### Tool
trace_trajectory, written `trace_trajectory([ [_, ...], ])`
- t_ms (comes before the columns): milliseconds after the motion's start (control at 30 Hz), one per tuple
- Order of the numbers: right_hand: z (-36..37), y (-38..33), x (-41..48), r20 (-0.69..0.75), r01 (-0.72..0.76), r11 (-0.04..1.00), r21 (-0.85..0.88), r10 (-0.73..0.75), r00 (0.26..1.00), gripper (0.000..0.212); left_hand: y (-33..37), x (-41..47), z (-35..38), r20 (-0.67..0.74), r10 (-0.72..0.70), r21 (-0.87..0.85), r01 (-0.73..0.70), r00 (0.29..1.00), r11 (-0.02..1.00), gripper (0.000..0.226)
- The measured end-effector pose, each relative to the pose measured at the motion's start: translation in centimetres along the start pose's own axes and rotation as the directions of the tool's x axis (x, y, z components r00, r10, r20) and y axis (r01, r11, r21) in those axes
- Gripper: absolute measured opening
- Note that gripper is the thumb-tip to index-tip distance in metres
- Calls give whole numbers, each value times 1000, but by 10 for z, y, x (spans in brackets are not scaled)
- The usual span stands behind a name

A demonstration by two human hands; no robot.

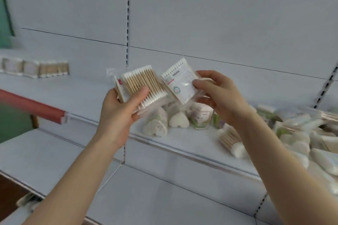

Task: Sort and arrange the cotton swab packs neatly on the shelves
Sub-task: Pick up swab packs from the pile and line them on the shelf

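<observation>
Wooden sticks (139,82) in the stack of packs (148,95) that the left hand (118,113) gripped leaned the same way as those in the single pack (180,84) pinched by the right hand (219,95), just beside it, above the shelf (182,144).

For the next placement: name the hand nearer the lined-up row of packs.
Left. The left hand sits right of the row; the right hand is even farther right.
</observation>
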State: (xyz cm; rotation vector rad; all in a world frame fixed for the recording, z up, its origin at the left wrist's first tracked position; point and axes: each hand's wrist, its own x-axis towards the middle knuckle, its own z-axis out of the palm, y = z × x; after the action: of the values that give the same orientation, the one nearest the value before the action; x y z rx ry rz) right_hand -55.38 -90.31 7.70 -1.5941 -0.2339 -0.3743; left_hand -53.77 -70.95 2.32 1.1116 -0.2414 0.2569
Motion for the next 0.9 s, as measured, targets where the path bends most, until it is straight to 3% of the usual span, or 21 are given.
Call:
trace_trajectory([
  [267,196,25,13,335,-7,1000,1,6,942,17,59,-5,-169,-231,69,55,-58,971,997,58],
  [500,386,43,11,521,-45,998,32,22,853,15,118,-4,-333,-376,110,117,-71,920,991,55],
  [700,481,55,27,662,-126,992,8,89,744,20,141,6,-425,-449,116,145,-56,886,988,51],
  [833,527,65,52,659,-38,999,29,10,752,24,145,22,-476,-494,144,189,-55,857,980,61],
  [900,548,70,71,692,-52,998,37,12,722,29,147,34,-501,-510,174,233,-59,842,971,52],
])
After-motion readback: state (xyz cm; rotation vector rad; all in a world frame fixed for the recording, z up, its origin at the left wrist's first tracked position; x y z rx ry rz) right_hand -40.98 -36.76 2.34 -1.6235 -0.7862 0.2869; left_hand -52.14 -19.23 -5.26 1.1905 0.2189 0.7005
